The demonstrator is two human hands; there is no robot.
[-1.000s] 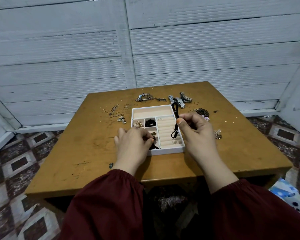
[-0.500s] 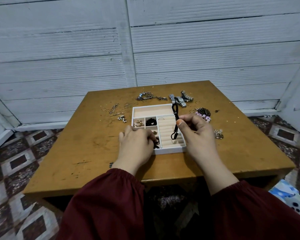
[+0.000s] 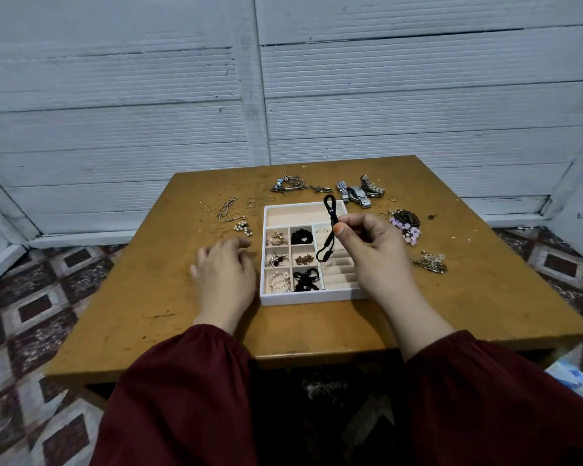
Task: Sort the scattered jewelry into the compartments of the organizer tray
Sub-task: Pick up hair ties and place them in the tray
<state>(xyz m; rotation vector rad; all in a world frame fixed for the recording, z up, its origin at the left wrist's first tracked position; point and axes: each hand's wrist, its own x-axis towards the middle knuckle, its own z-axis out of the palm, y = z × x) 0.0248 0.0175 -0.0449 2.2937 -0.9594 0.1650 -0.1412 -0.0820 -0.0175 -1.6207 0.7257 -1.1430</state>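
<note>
pinched a black cord [image 3: 329, 213] between thumb and forefinger of the right hand [image 3: 371, 250], up over the white tray [image 3: 303, 299]; upper loop over the long back compartment, lower loop hanging above the ring rolls on the tray's right side, contact with them impossible to tell. rested the left hand [image 3: 226, 274] on the table [image 3: 132, 297] just left of the tray, fingers loosely curled, gripping nothing. counted six small cells, back row to front: gold and pearl bits [image 3: 276, 237] beside a black bundle [image 3: 302, 236]; a silver brooch [image 3: 276, 260] with dark stone beside small brown pieces [image 3: 304, 260]; silver hoops [image 3: 279, 280] beside another dark cord [image 3: 305, 280]. spotted one thin ring [image 3: 322, 229] in the back ring roll. noted loose on the table: chain bracelets [image 3: 293, 186] and watches [image 3: 357, 191] behind the tray, thin rings and a chain [image 3: 228, 210] plus a pearl cluster [image 3: 243, 227] to its left, purple beads [image 3: 406, 227] and a gold brooch [image 3: 431, 262] to its right.
</note>
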